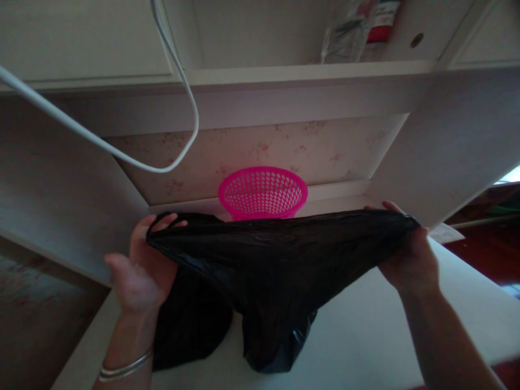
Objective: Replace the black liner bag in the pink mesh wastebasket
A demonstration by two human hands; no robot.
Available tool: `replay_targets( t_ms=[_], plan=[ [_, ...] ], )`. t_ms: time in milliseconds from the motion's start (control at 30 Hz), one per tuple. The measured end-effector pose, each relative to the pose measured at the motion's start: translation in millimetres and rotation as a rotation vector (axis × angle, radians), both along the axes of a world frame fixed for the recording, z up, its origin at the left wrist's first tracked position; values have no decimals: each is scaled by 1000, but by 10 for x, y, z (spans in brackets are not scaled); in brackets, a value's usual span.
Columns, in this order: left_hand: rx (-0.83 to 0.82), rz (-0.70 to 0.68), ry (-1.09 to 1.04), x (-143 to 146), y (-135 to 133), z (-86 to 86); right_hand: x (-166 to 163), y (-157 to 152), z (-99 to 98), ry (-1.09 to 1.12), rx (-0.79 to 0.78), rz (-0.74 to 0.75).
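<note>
I hold a black plastic bag [276, 265] stretched wide between both hands above a white floor panel [365, 336]. My left hand [142, 265] grips the bag's left rim, palm turned up, fingers hooked through the edge. My right hand [408, 254] is closed on the right rim. The bag's body sags down and rests on the panel. Just behind the bag stands a pink perforated plastic basket [262, 193], its lower part hidden by the bag.
White furniture panels [455, 146] enclose the nook on both sides and above. A white cable [179, 70] loops down at upper left. Floral wallpaper [264, 149] lines the back. A packet [357, 27] lies on the shelf above. Dark red floor [491, 254] shows at right.
</note>
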State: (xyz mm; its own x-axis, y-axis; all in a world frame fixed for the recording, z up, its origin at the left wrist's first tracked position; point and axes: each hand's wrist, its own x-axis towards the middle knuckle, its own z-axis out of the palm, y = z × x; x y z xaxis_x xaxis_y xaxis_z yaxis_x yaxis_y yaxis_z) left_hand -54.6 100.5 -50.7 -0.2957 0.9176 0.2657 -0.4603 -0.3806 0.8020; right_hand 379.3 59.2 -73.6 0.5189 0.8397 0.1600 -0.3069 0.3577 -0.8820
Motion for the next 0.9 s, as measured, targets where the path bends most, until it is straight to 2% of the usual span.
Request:
replay_targets(
  t_ms=[67, 133, 200, 367, 433, 500, 567, 733, 800, 900],
  plan=[
    [-66, -50, 41, 98, -43, -93, -25, 0, -138, -15, -23, 44],
    [-138, -9, 60, 162, -25, -154, -46, 22, -234, -36, -84, 33],
    [-153, 50, 56, 176, 32, -143, -41, 47, -242, -49, -123, -4],
    [-53, 132, -5, 34, 204, 72, 135, 66, 48, -23, -18, -54],
    [-58, 151, -45, -35, 238, 74, 218, 56, 120, -8, 58, -67],
    [-110, 191, -91, -81, 221, -36, 262, 35, 76, -4, 100, -73],
    [-167, 167, -113, -104, 153, -248, 263, 3, -83, -19, 96, -29],
    [-251, -143, -24, -124, 1, -861, 162, -33, -594, -131, 41, 236],
    [-276, -179, 30, -109, 24, -979, 100, 11, -668, -158, 39, 302],
    [-282, -191, 55, -31, 108, -969, -21, 129, -615, -195, 38, 393]
  ],
)
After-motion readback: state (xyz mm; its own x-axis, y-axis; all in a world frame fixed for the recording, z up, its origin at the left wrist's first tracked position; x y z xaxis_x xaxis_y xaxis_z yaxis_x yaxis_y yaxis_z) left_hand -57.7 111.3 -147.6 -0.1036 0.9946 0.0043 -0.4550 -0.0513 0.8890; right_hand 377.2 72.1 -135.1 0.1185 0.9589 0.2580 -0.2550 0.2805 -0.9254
